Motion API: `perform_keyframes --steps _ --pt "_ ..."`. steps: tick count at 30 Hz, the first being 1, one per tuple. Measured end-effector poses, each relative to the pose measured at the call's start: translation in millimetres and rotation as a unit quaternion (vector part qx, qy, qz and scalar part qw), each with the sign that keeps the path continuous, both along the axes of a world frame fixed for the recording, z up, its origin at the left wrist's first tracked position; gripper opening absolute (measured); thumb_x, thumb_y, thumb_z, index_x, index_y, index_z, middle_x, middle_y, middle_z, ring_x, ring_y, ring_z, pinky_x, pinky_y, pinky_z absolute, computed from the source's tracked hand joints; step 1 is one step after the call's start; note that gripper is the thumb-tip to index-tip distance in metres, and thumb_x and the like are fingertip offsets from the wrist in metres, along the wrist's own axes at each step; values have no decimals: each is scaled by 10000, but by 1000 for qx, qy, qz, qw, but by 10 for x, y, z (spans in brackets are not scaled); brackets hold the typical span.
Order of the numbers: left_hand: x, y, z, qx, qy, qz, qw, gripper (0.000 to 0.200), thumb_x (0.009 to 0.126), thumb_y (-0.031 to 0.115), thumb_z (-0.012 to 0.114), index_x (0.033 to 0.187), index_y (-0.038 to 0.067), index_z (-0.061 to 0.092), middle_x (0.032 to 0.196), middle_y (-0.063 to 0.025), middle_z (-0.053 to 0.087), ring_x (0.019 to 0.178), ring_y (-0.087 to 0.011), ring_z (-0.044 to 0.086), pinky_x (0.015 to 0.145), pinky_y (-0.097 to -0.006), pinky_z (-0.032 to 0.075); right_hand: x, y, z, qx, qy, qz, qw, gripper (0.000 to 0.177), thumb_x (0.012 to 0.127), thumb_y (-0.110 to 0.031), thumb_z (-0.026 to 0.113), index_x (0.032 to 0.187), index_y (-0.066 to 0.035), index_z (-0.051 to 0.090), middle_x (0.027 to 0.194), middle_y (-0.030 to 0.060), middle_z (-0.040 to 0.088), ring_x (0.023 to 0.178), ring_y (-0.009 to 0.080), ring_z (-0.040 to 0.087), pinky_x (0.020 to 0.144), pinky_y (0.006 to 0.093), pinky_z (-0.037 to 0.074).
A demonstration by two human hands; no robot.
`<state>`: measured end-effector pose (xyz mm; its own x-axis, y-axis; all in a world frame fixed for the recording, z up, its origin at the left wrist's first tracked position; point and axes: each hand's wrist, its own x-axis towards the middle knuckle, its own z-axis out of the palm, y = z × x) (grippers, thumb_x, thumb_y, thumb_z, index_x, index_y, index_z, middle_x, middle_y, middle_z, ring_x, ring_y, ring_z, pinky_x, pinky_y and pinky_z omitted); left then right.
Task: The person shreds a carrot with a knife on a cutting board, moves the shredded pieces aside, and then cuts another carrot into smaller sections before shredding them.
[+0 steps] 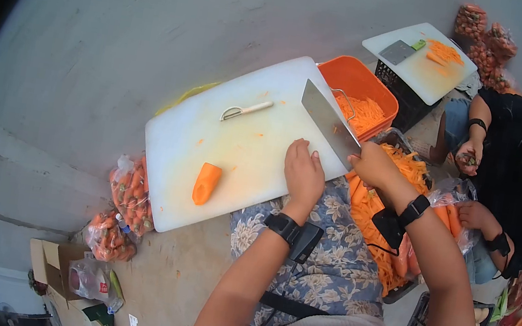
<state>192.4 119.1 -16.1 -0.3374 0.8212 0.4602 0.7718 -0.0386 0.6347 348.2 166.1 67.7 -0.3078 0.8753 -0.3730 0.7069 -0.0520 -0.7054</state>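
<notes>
My right hand grips the handle of a broad cleaver, whose blade points up and left over the white cutting board. My left hand rests on the board's near right edge, fingers curled, holding nothing that I can see. A peeled carrot chunk lies on the board's lower left part, well apart from both hands. A white-handled peeler lies near the board's far side.
An orange basket of carrot strips stands behind the board; more strips fill a crate on the right. Bags of carrots lie at left. Another person sits at right beside a second board with a knife.
</notes>
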Motion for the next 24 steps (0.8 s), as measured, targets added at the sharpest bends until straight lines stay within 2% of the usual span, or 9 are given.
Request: perform_keyframes --steps 3,6,10,12,14,16,17,19,24 --pt "491 -327 105 -79 -240 -111 961 288 877 49 557 1148 -42 517 1177 -250 534 1091 -399 528 951 -424 425 19 66 -83 -1 8 12 1000 269 908 -166 581 882 102 558 641 157 612 479 254 617 414 361 485" --pt "446 -494 229 -144 -243 -263 923 210 867 49 576 1073 16 596 1046 -189 610 990 -335 597 863 -394 476 29 76 -139 5 12 12 1000 277 912 -164 580 908 110 544 670 174 610 470 255 610 410 363 487" --pt "-330 -486 521 -34 -66 -136 988 206 841 46 604 1046 25 617 993 -150 633 944 -303 616 813 -380 493 -15 8 -73 25 -23 14 999 313 919 -177 568 964 132 544 738 216 624 491 269 623 441 373 507" --pt "-849 -528 603 -9 -31 -47 998 226 828 48 614 1054 28 617 1016 -149 627 945 -309 611 828 -393 488 -28 -1 -81 35 -34 14 999 316 919 -177 563 974 134 547 740 217 627 496 272 627 447 374 510" --pt "-1394 -641 636 38 106 62 992 240 810 63 640 1048 34 617 1041 -159 619 934 -327 606 822 -386 488 -24 5 -95 43 -44 11 998 320 920 -177 559 984 137 550 741 217 629 502 274 630 454 374 513" --pt "-1843 -832 628 -22 188 115 975 295 805 103 682 1082 25 615 1067 -170 616 960 -300 611 797 -378 504 -15 13 -97 43 -25 21 999 313 920 -170 557 988 135 547 737 215 628 496 270 628 457 375 514" --pt "-1987 -912 558 -22 189 116 975 295 805 103 682 1082 25 615 1067 -170 616 960 -300 611 797 -378 504 -18 3 -72 43 -24 22 999 313 920 -170 557 988 135 547 737 215 628 496 270 628 457 375 514" --pt "-2119 -1071 497 -174 -21 89 981 403 787 160 713 1151 29 597 1084 -152 606 912 -274 626 797 -387 512 -29 -19 9 22 -38 8 999 301 916 -160 557 996 130 555 733 211 629 491 268 626 443 369 507" --pt "-1817 -1263 457 -178 -161 90 967 513 781 200 742 1227 27 557 1066 -125 612 761 -236 652 742 -322 526 -21 2 -4 7 -38 12 999 299 913 -153 561 1013 128 558 745 203 637 493 267 626 422 354 501"
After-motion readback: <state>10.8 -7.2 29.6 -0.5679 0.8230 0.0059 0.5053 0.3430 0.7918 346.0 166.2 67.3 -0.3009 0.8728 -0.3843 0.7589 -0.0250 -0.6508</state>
